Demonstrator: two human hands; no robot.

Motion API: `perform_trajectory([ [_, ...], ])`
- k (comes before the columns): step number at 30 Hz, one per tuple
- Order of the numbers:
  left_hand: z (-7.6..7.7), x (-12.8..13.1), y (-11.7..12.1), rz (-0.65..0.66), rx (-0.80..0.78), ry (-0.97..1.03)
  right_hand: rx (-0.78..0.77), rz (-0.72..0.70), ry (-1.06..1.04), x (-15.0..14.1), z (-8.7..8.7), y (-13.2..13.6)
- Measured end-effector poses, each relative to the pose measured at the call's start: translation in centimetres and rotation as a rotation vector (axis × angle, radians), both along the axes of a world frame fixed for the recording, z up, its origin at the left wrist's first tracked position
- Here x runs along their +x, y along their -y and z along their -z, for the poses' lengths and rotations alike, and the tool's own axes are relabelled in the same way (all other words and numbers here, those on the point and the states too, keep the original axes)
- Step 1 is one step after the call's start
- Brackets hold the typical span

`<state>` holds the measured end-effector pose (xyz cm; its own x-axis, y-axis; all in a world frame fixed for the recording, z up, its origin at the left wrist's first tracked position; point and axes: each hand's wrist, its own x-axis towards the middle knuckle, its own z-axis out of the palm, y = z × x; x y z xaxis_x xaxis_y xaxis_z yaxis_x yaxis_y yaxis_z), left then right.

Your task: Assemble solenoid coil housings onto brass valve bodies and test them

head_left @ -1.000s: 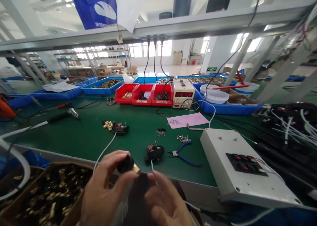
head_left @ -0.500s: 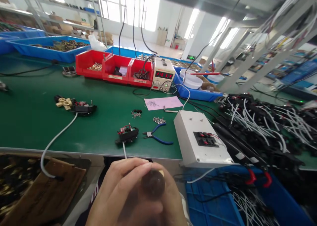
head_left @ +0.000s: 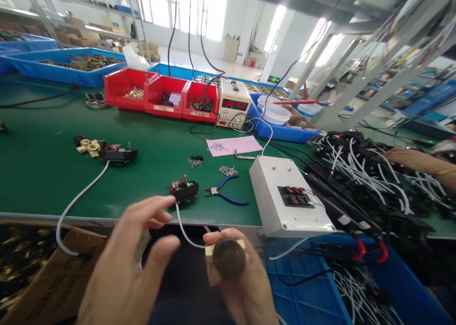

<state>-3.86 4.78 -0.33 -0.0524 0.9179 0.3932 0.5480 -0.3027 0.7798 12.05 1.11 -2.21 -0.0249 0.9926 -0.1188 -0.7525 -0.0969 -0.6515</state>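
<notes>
We see a bright scene: daylight floods in through the windows (head_left: pixel 185 6) at the top centre, blown out to white. The bench (head_left: pixel 42 177) is evenly lit, with soft, faint shadows. Wide-angle distortion bends the rails at the upper right. Our hands (head_left: pixel 124 272) at the bottom edge look soft and slightly blurred.

Bright windows (head_left: pixel 185 4) beyond grey shelving (head_left: pixel 107 11), green workbench (head_left: pixel 42 173) in front.

Bare mat (head_left: pixel 42 173) left; white box (head_left: pixel 288 201), cables (head_left: pixel 374 182) block right.
</notes>
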Motion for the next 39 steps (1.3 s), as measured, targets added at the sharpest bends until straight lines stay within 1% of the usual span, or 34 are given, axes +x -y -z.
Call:
perform_trajectory([
  [1,-0.2,-0.6,-1.2,-0.082,-0.053,-0.114,-0.024,0.008,-0.009,0.1,0.0,0.0],
  [3,-0.4,-0.8,-3.8,-0.19,-0.135,-0.361,-0.069,0.029,-0.024,0.2,-0.1,-0.1],
  [5,-0.3,0.4,-5.9,-0.208,-0.209,-0.582,-0.095,0.037,-0.045,0.1,0.0,-0.1],
  [6,0.0,1.2,-6.8,-0.193,-0.238,-0.66,-0.097,0.032,-0.057,0.0,0.1,-0.2],
  [8,0.8,3.0,-8.1,-0.14,-0.276,-0.723,-0.092,0.016,-0.07,-0.3,0.5,-0.3],
  [11,2.2,4.4,-9.2,-0.109,-0.277,-0.621,-0.097,0.009,-0.038,-0.5,1.5,-0.5],
  [13,2.7,4.2,-9.5,-0.105,-0.274,-0.487,-0.091,-0.011,-0.013,-0.4,2.1,-0.5],
  [15,2.8,3.3,-9.5,-0.076,-0.293,-0.302,-0.064,-0.061,-0.006,-0.2,2.3,-0.4],
  [17,2.4,2.3,-9.0,-0.012,-0.332,-0.09,-0.064,-0.103,-0.002,0.0,2.0,-0.2],
  [19,1.6,1.7,-8.0,0.081,-0.372,0.099,-0.091,-0.112,0.025,0.0,1.6,0.0],
  [20,1.2,1.5,-7.4,0.132,-0.408,0.232,-0.105,-0.113,0.048,0.0,1.4,0.1],
  [23,0.1,1.6,-5.4,0.283,-0.569,0.73,-0.115,-0.144,0.121,-0.1,1.0,0.4],
  [24,0.0,1.6,-4.8,0.329,-0.613,0.858,-0.112,-0.156,0.136,-0.1,1.0,0.4],
  [25,-0.1,1.6,-4.2,0.364,-0.634,0.92,-0.11,-0.163,0.144,-0.1,1.0,0.5],
  [26,-0.2,1.5,-3.7,0.387,-0.627,0.9,-0.11,-0.166,0.147,-0.1,1.0,0.5],
  [28,-0.1,1.3,-2.8,0.398,-0.562,0.769,-0.106,-0.159,0.157,0.0,1.0,0.6],
  [32,-0.2,0.9,-1.6,0.362,-0.366,0.488,-0.088,-0.126,0.211,0.0,0.7,0.8],
  [35,-0.7,0.9,-1.1,0.32,-0.243,0.397,-0.085,-0.109,0.217,0.0,0.2,0.9],
  [39,-1.3,1.1,-0.6,0.296,-0.147,0.315,-0.088,-0.131,0.189,-0.1,0.2,0.9],
])
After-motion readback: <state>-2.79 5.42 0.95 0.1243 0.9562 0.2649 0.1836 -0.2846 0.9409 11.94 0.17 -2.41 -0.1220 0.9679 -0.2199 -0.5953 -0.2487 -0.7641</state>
